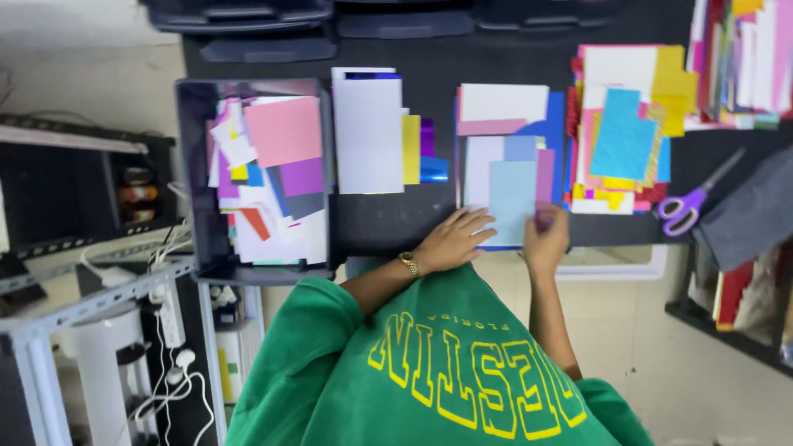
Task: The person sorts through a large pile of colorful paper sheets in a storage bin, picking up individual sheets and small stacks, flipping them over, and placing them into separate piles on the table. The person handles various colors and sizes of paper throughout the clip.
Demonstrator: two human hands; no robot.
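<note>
Left hand (453, 240): lying flat, fingers spread, on pale blue sheet (511, 201)
Right hand (545, 239): pinching sheet's edge
Nearby: purple scissors (692, 198) resting on surface (396, 219)
Tray (192, 165): holding paper scraps (268, 177)

A pale blue sheet (512, 201) is seen on top of the stack nearest the hands, w/ white, pink, lilac & deep blue sheets under it; a gold-coloured watch (409, 263) is worn on the left wrist and a green top w/ yellow lettering (446, 363) is seen below. The dark tray (192, 165) is filled w/ pink, purple, white, blue, red & yellow scraps, and beside it a white sheet (368, 132) is flanked by yellow, purple & shiny blue strips. A glittery turquoise sheet (624, 136) is laid over yellow, red & white paper, and purple-handled scissors (690, 202) are set on the black table (388, 219).
</note>
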